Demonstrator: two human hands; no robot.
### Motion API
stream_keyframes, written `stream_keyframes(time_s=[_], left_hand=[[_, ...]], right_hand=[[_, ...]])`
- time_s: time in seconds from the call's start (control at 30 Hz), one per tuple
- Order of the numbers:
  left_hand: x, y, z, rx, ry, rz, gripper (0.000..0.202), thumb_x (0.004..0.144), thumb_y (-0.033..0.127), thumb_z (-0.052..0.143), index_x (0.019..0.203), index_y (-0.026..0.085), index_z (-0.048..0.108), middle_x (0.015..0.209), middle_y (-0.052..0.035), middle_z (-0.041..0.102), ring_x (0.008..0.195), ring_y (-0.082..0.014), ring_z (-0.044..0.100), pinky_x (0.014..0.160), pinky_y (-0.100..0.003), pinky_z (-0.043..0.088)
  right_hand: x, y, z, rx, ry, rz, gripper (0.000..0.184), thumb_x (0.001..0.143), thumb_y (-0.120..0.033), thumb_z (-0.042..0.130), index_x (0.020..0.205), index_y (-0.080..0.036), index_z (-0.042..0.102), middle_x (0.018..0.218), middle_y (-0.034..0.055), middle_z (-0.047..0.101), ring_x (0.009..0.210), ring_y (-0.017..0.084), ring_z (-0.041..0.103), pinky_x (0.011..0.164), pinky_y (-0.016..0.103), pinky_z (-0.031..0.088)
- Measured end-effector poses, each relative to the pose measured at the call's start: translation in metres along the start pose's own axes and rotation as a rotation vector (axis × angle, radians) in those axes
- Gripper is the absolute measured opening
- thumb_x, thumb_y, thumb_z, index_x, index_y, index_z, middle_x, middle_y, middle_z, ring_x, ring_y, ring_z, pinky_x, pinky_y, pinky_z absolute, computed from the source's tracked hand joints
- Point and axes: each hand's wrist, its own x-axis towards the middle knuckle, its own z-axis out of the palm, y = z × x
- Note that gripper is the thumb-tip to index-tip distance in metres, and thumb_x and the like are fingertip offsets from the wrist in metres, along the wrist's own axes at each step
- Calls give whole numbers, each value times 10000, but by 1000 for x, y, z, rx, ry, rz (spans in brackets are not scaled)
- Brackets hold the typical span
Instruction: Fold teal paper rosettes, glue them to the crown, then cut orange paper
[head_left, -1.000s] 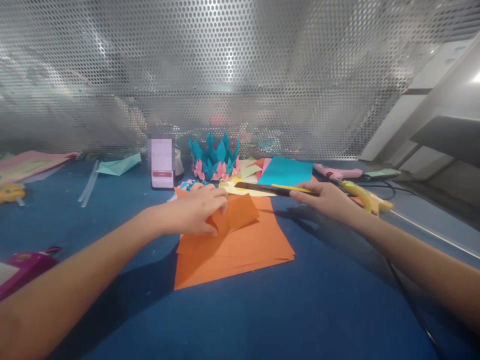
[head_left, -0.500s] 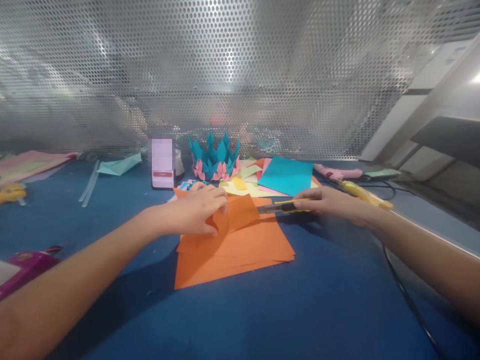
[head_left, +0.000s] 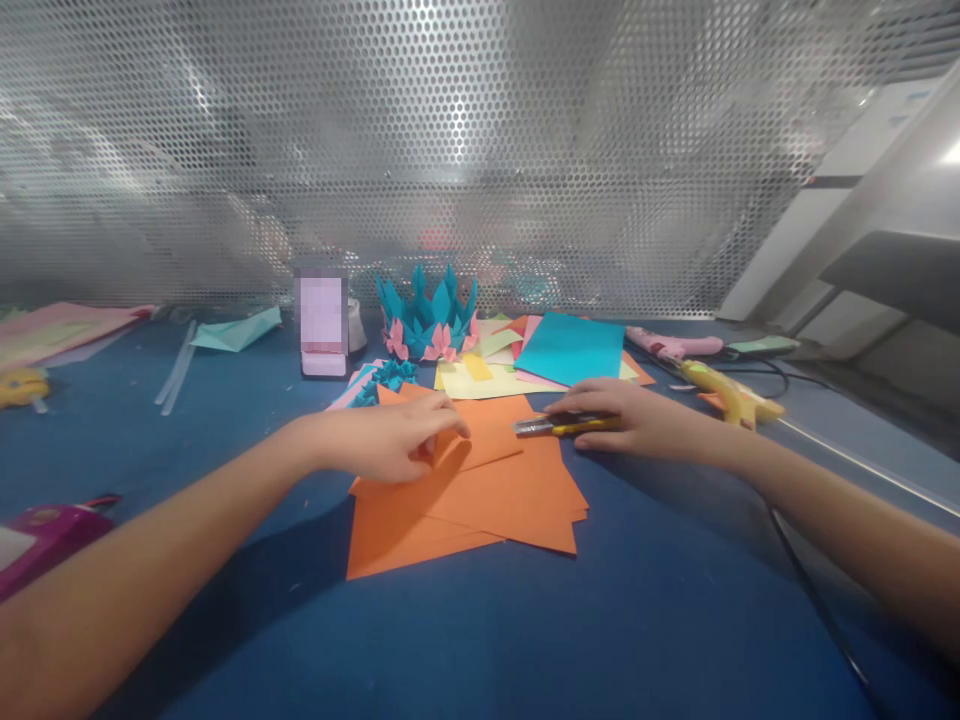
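Note:
Orange paper sheets lie in an overlapping stack on the blue table, their corners fanned out. My left hand is on the upper piece, fingers curled and closed on the folded orange paper; its fingertips are partly hidden. From the other side my right hand grips a yellow and black utility knife. The knife's metal blade points left and rests over the right part of the orange paper. The knife's rear end is hidden in my palm.
Behind the paper stand a teal and pink folded-paper crown and a phone. Teal sheets lie back right, near a yellow glue gun and a pink one. A perforated metal panel closes off the back.
My right hand has shifted slightly left with the knife and turned palm down. The upper orange paper lies lower, and a sheet below has rotated, its corner now sticking out at the front.

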Motion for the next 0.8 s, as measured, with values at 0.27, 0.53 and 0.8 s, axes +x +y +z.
stream_keyframes(time_s=[0.27, 0.53, 0.8], left_hand=[[3, -16, -1, -76, -63, 34, 577, 783, 207, 474, 1340, 273, 335, 1155, -67, 438, 894, -151, 544, 740, -253, 447], [5, -24, -1, -169, -80, 54, 659, 727, 250, 585, 1349, 273, 367, 1266, -81, 384, 918, -156, 536, 794, -279, 470], [6, -30, 1, -164, -77, 61, 681, 720, 261, 596, 1361, 295, 365, 1309, -72, 352, 931, -156, 524, 813, -283, 468]], right_hand=[[4, -2, 9, 54, 8, -124, 341, 922, -241, 393, 1176, -259, 619, 1013, 75, 595, 919, 176, 551, 797, 316, 439], [3, 3, 11, 45, 12, -149, 350, 925, -246, 381, 1171, -280, 628, 1024, 76, 594, 911, 174, 556, 796, 322, 435], [2, 7, 10, 55, -18, -163, 345, 940, -298, 371, 1176, -306, 622, 1000, 72, 580, 879, 167, 547, 785, 323, 432]])
